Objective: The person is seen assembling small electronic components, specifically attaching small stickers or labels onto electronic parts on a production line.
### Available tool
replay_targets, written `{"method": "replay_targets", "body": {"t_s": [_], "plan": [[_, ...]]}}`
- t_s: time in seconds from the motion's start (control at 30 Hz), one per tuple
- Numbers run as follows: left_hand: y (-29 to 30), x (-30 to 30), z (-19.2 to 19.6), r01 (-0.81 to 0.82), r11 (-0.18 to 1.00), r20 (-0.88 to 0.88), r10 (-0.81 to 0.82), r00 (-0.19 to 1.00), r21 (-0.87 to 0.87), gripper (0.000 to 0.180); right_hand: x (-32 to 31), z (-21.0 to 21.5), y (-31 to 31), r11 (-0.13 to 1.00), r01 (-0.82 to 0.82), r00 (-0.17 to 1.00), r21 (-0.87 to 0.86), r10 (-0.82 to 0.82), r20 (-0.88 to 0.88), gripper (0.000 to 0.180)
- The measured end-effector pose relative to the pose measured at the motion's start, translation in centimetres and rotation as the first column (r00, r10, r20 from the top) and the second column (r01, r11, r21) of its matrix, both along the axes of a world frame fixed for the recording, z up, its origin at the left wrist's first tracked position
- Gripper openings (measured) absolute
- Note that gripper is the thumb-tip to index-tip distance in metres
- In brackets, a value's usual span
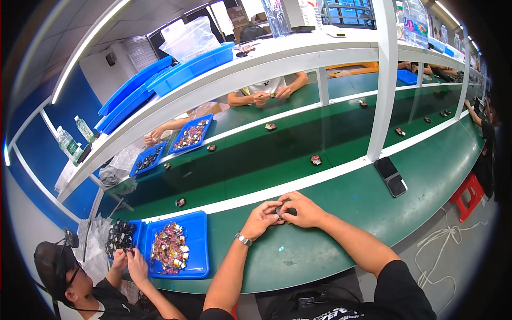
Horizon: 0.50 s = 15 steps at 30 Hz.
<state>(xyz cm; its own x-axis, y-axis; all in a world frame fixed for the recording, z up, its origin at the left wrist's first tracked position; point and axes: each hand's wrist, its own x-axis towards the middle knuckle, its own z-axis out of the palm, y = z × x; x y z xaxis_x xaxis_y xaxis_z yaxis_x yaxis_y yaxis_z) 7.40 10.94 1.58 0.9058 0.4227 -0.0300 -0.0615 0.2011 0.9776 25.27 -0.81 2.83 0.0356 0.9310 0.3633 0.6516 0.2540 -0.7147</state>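
A long green workbench (330,213) sweeps from seven o'clock up to two o'clock, split lengthwise by white rails and a darker green conveyor belt (266,154) carrying small dark parts, one of them (316,159) just above centre. A white overhead shelf (256,64) arcs from nine o'clock to one o'clock, loaded with stacked blue bins (160,80), a clear plastic bag (192,37) and water bottles (74,138).

At seven o'clock, a blue tray (197,242) of mixed pink and gold pieces lies on the bench beside a second tray of black parts (120,234); a neighbouring worker (80,282) bends over them from the lower left, both hands at the tray edge. Across the belt at twelve o'clock, another person's hands (266,96) work on a small item. Two more blue trays (192,134) lie at ten o'clock.

A black phone (391,176) lies flat on the bench at three o'clock, well apart from the hands. A red stool (469,194) stands on the floor at four o'clock, near loose white cable (442,240).

Just below centre, the wearer's left hand (261,218), a metal watch (244,239) at the wrist, meets the right hand (304,210) over the bench. Fingers of both hands are curled inward, pinching a small dark component (280,212) between the fingertips; it is too small to make out further.
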Motion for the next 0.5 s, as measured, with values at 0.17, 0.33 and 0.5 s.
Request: {"method": "replay_targets", "body": {"t_s": [0.17, 0.33, 0.5], "plan": [[0.44, -0.31, -0.47, 0.037, 0.999, -0.022, -0.037, 0.999, -0.002, 0.038, 0.34, 0.46, -0.17, 0.989, -0.15, 0.987, 0.011, 0.151, -0.064, 0.007], [0.13, -0.23, -0.23, -0.001, 1.0, -0.01, 0.001, 1.0, -0.031, 0.038, 0.34, 0.15, -0.11, 0.994, -0.081, 0.994, 0.07, 0.086, -0.067, 0.007], [-0.15, -0.07, 0.11, -0.027, 0.999, 0.023, 0.028, 0.999, -0.045, 0.032, 0.17, -0.19, -0.02, 0.996, -0.027, 0.995, 0.09, 0.035, -0.094, 0.009]]}}
